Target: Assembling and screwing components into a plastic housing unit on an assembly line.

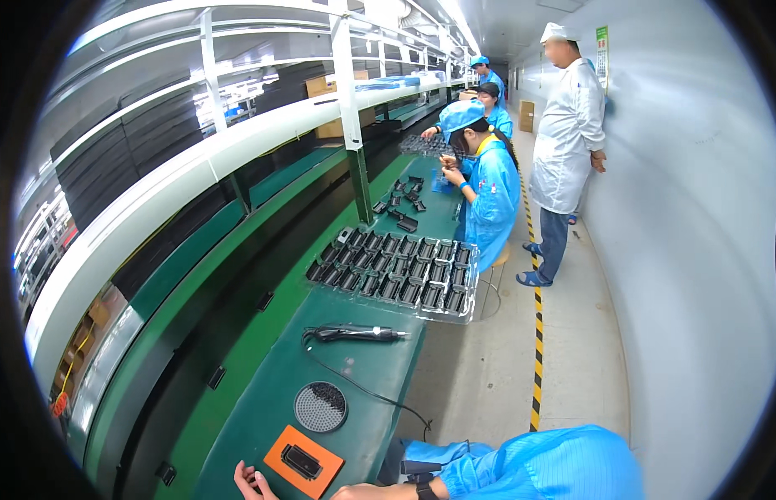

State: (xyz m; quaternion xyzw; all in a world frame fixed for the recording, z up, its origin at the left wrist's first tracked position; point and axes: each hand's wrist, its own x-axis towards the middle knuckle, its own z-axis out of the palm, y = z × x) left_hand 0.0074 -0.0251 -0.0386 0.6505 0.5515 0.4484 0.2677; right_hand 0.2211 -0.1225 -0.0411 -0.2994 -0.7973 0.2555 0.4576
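Observation:
On the green bench, an orange square block [283,451] lies close in front of me, with a black rectangular plastic housing [301,461] set in its middle. My left hand [255,483] is just left of the block, fingers loosely bent and apart, with nothing visible in them. My right hand [367,493] is at the lower edge near the block's right corner; its fingers are cut off by the frame. Beyond the block sits a round grey dish [320,407] partly filled with small dark pieces. Farther off lies a black corded electric screwdriver [355,333], its tip pointing right.
A clear tray [455,312] full of black housings crosses the bench ahead. Loose black parts [402,218] lie behind it. A green conveyor [246,350] with spaced black parts runs along the left. A co-worker in blue [492,196] sits farther along; a person in white [567,125] stands in the aisle.

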